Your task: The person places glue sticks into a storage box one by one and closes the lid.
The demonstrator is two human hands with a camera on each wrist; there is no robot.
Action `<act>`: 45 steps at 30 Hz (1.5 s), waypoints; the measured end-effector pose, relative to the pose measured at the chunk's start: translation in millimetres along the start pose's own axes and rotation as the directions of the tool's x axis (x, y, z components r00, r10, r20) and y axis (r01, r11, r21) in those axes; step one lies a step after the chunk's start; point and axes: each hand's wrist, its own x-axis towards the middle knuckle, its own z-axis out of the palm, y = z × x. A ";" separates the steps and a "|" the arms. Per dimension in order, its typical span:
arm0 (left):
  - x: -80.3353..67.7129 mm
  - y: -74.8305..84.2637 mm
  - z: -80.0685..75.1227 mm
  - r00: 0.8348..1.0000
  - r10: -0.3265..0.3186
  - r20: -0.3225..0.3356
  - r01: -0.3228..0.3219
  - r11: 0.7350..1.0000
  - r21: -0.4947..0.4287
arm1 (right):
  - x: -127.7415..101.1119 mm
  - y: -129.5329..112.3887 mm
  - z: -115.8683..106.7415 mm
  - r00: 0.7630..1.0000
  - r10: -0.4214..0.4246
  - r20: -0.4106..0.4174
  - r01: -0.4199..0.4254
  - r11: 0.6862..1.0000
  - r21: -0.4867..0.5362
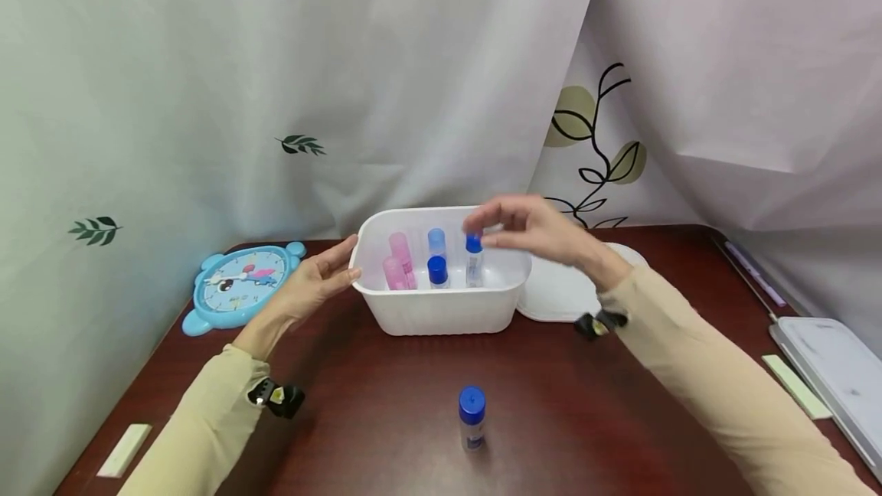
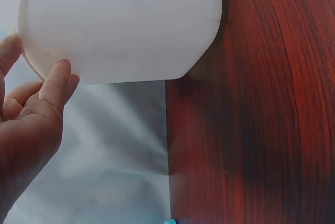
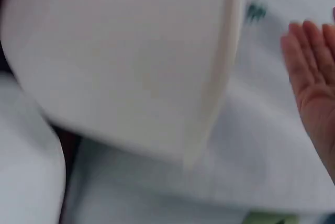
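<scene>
In the head view, a white plastic box (image 1: 448,314) stands on the table with several glue sticks upright inside. My left hand (image 1: 318,282) touches its left end, fingers and thumb at the rim; the left wrist view shows fingertips (image 2: 58,72) against the outer wall. My right hand (image 1: 534,232) hovers over the box's right side with fingers loosely bent, beside the cap of a blue-capped glue stick (image 1: 474,262). Left of it are a dark blue-capped one (image 1: 437,270), a light blue-capped one (image 1: 437,240) and two pink ones (image 1: 400,247). Another blue-capped glue stick (image 1: 472,416) stands in front of the box.
A white lid (image 1: 561,293) lies right of the box, partly under my right forearm. Left is a blue toy clock (image 1: 241,288). A pale block (image 1: 124,450) sits at the left edge; a white device (image 1: 834,373) and another pale strip (image 1: 795,387) are at the right.
</scene>
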 end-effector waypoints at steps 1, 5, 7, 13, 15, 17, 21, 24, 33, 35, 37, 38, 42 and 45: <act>0.2 0.6 -0.3 1.000 0.002 0.000 -0.002 1.000 0.001 | -8.1 -4.7 8.2 0.998 -0.021 0.053 0.019 0.999 0.037; -0.3 1.8 -1.5 1.000 0.000 -0.004 0.000 1.000 0.010 | -34.9 -8.6 47.9 0.922 -0.090 0.376 0.009 0.977 0.213; -0.6 1.4 -2.0 1.000 -0.005 -0.005 0.005 1.000 0.015 | -43.2 -5.2 65.1 0.866 -0.087 0.492 -0.035 0.971 0.235; 0.4 -0.8 -2.0 1.000 -0.011 0.000 0.011 1.000 0.017 | -51.9 3.1 90.1 0.822 -0.052 0.567 -0.101 0.967 0.235; 1.0 -1.0 -2.0 1.000 -0.007 0.001 0.007 1.000 0.019 | -52.1 3.6 91.1 0.827 -0.045 0.561 -0.113 0.963 0.245; 1.3 -1.3 -2.3 1.000 -0.006 0.000 0.006 1.000 0.018 | -50.9 2.9 88.5 0.834 -0.046 0.549 -0.102 0.966 0.236; 2.3 -1.5 -2.1 1.000 -0.007 0.000 0.007 1.000 0.019 | -43.8 -3.7 67.7 0.880 -0.075 0.469 -0.024 0.979 0.202; 2.4 -1.1 -1.5 1.000 -0.007 -0.001 0.007 1.000 0.020 | -32.5 -15.0 37.6 0.937 -0.137 0.322 0.081 0.980 0.182; 2.3 -1.7 -3.3 1.000 -0.019 -0.003 0.019 0.999 0.029 | 4.5 -25.0 -27.8 0.994 -0.085 -0.076 0.101 0.963 0.252; 1.9 -2.3 -3.4 1.000 -0.022 0.004 0.022 0.999 0.029 | 10.5 -14.7 -28.3 0.998 -0.018 -0.068 0.034 0.969 0.245; 1.6 -3.4 -4.0 1.000 -0.021 0.012 0.020 0.999 0.029 | 15.3 -2.2 -26.1 0.999 0.036 -0.024 -0.029 0.974 0.225; 1.4 -3.7 -3.8 1.000 -0.022 0.012 0.022 0.999 0.030 | 17.4 4.2 -24.4 0.998 0.058 0.006 -0.058 0.976 0.208; 1.7 -4.0 -3.2 1.000 -0.014 0.009 0.013 1.000 0.027 | 24.2 22.7 -18.6 0.980 0.130 0.149 -0.150 0.980 0.128; 1.8 -3.0 -2.6 1.000 -0.010 0.001 0.010 1.000 0.017 | 28.6 30.2 -16.1 0.955 0.168 0.246 -0.191 0.979 0.072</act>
